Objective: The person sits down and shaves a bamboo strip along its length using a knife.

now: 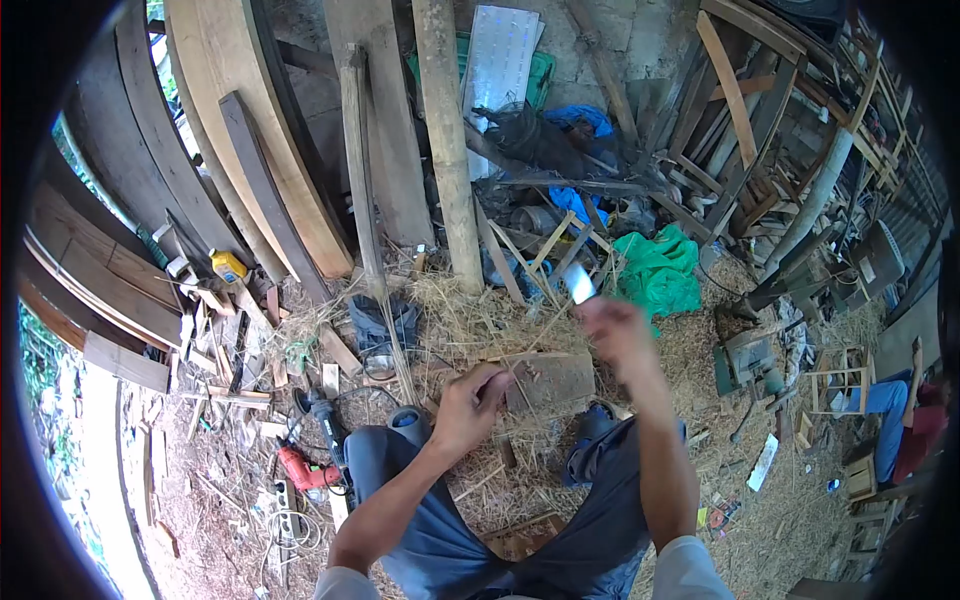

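Note:
My left hand (468,408) is above my left knee with its fingers curled and pressed together. Whatever is between them, if anything, I cannot make out. My right hand (618,335) is raised further forward, smeared by motion, closed on a short tool with a bright, shiny blade (580,284). That blade points up and away from me, and the handle is hidden in my fist. Between my feet lies a flat wooden block (560,382) on the straw-like shavings, just right of my left hand and below the right one.
Left of my legs lie an angle grinder (328,432), a red power drill (305,470) and a power strip (287,520). Long planks (270,150) and a pole (447,150) lean ahead. A green sack (660,272) lies front right. Another person (900,420) sits at far right.

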Available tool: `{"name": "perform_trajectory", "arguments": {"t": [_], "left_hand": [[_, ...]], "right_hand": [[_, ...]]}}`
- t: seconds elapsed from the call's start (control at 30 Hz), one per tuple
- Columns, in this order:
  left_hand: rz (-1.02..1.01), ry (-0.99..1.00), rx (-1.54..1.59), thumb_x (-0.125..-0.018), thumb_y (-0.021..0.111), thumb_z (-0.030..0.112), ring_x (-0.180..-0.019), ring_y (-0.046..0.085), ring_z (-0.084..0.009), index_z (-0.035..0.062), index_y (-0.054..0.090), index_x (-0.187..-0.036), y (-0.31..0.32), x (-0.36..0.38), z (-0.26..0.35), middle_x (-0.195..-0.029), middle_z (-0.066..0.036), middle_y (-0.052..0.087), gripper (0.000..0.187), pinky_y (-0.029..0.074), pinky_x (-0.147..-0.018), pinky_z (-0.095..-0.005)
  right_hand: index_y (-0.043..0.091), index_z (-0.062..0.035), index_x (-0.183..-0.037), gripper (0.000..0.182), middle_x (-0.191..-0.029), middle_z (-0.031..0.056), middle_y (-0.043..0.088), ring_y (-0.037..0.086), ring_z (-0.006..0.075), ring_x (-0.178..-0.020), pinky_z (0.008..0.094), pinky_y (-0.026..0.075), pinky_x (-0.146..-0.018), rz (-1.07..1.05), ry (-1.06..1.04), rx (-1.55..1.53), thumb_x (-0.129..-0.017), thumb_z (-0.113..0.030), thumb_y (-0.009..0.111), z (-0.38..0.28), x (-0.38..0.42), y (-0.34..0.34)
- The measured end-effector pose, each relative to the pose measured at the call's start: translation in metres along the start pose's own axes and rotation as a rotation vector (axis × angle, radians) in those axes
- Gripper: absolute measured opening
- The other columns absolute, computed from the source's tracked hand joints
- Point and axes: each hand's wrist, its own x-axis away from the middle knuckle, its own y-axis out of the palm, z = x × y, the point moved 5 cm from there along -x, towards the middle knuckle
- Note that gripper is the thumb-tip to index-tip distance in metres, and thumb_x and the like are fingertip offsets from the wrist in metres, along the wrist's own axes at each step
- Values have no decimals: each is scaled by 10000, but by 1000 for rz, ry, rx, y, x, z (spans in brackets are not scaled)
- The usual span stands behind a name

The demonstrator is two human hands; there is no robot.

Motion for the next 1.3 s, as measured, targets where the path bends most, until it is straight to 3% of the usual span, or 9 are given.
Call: {"name": "perform_trajectory", "arguments": {"t": [0.2,0.4,0.6,0.83,1.0,1.1,1.17,1.27,1.3], "left_hand": [[-31,-93,-89,-881,591,82,-528,559,-174,6,622,-926,-7,0,-27,-681,-120,620,93,430,-520,-294],[27,-8,-123,-882,595,93,-519,559,-178,17,618,-938,-6,-12,-27,-645,-133,601,97,431,-519,-297],[1,-29,-148,-874,610,88,-515,552,-140,23,613,-949,0,-14,-25,-621,-123,593,99,426,-515,-278],[-141,-352,389,-965,495,165,-541,421,-58,22,599,-1011,-1,-13,-28,-678,19,497,182,328,-475,-226],[-187,-521,720,-985,445,168,-509,291,-36,29,559,-1070,3,-12,-27,-698,32,406,199,222,-433,-182],[-196,-566,836,-980,444,162,-512,312,-36,31,550,-1053,3,-13,-29,-728,19,430,184,227,-421,-175],[-167,-596,879,-979,441,159,-519,314,-34,29,543,-1054,2,-13,-30,-715,26,407,182,228,-414,-170],[-175,-572,891,-980,433,159,-517,313,-35,28,538,-1060,0,-15,-36,-707,31,382,186,233,-410,-166],[-170,-565,894,-980,433,159,-517,313,-35,28,538,-1060,-2,-16,-34,-707,31,382,186,233,-410,-166]], "right_hand": [[615,-12,-945,259,-674,-8,556,387,23,-443,176,272,-388,98,43,-322,-921,-269,586,16,-8,-22],[601,-23,-917,210,-639,2,547,448,53,-485,214,338,-441,-126,-187,-38,-936,-226,554,15,5,29],[566,2,-979,164,-674,1,543,486,55,-574,221,393,-534,-256,-93,107,-912,-146,586,20,28,69],[638,21,-962,199,-652,34,586,500,77,-571,270,412,-537,-78,-353,269,-901,-164,599,9,24,51],[632,18,-985,214,-665,61,612,533,95,-565,303,415,-523,-7,-282,282,-927,-167,543,-3,18,30],[631,21,-970,229,-620,42,561,538,102,-553,300,427,-509,23,-209,617,-950,-158,489,16,12,19],[597,16,-1049,246,-659,109,604,588,214,-550,356,463,-513,-112,-73,1130,-963,-167,459,45,9,11],[540,-5,-1163,281,-682,156,606,603,267,-566,381,488,-533,-267,-27,350,-944,-175,497,42,13,12],[540,-5,-1163,281,-682,156,606,603,267,-566,381,488,-533,-271,-34,355,-944,-175,497,24,18,16]]}}
